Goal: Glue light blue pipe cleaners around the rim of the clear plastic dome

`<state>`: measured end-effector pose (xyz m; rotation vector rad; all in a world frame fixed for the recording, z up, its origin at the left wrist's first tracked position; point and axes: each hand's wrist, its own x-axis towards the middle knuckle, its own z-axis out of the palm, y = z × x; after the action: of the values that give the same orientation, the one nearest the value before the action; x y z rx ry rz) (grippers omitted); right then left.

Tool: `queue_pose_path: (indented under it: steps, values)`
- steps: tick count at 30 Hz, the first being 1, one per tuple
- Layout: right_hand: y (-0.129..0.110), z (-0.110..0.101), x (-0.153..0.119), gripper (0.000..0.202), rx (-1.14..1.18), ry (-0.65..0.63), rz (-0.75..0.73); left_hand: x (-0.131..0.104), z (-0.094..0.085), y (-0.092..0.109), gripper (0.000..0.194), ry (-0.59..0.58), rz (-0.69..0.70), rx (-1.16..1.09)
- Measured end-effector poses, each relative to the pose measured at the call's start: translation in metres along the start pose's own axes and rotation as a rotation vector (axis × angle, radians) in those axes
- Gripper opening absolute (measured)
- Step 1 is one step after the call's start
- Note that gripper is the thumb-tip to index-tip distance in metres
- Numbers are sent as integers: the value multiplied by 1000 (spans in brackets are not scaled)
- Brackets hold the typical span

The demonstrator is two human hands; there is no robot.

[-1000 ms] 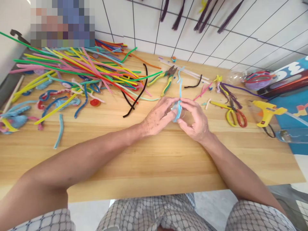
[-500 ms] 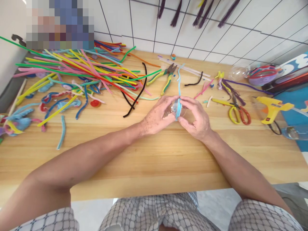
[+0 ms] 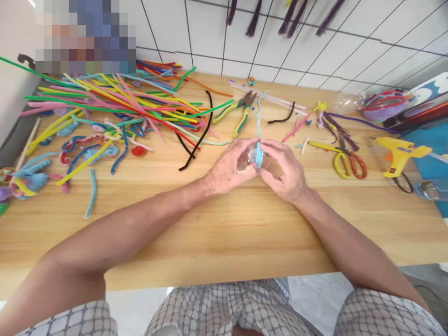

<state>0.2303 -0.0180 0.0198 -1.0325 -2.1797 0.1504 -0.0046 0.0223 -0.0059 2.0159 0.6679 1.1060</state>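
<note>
blue-banded clear ball (image 3: 258,157) sits clasped between left hand (image 3: 227,167) and right hand (image 3: 287,173)

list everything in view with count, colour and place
clear ball: one, transparent, between both hands
band: count unclear, light blue, around that ball
pipe cleaners: many, mixed colours, mostly left
pliers: one, yellow-green handles, beyond hands
scissors: one, yellow and red handles, right
glue gun: one, yellow, far right
disc: one, red, left
tassels: five, dark purple, top
second ball: one, transparent, back right
scraps: several, mixed, scattered
tiled wall: one, white, back
table: one, brown, underneath
checked shirt: one, grey, bottom
left hand: one, cupping the ball
right hand: one, touching the band
</note>
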Motion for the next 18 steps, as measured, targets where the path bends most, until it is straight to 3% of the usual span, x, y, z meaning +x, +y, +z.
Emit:
queue_pose_path:
  steps: [18]
  values:
    - [0,0,0,68,13,8,-7,0,0,0,62,1,-33,-20]
